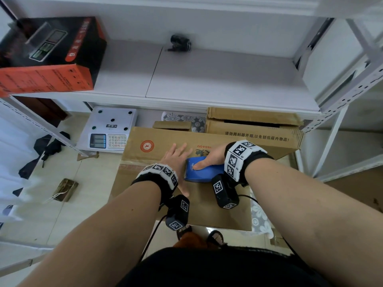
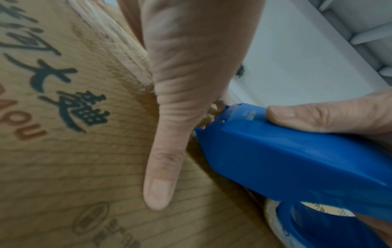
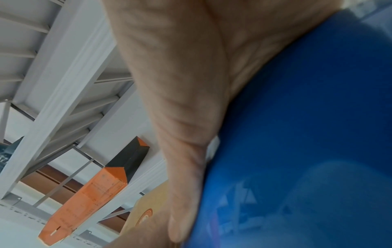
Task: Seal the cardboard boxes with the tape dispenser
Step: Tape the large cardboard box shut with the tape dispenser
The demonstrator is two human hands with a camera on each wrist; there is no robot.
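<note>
A brown cardboard box (image 1: 143, 172) with printed characters stands on the floor below me, its top flaps down. My left hand (image 1: 176, 156) lies flat on the box top (image 2: 74, 159) with straight fingers, just left of the seam. My right hand (image 1: 209, 160) grips a blue tape dispenser (image 1: 202, 169) and holds it down on the box top beside the left hand. In the left wrist view the blue dispenser (image 2: 286, 156) shows a tape roll (image 2: 326, 211) under its body. Blue plastic of the dispenser (image 3: 307, 134) fills the right wrist view under my thumb.
A second cardboard box (image 1: 252, 125) with open flaps stands behind, under the white shelf (image 1: 207, 79). An orange-and-black carton (image 1: 47, 56) sits on the shelf's left end. A white scale (image 1: 107, 129) rests on the floor at the left, near dark items (image 1: 41, 154).
</note>
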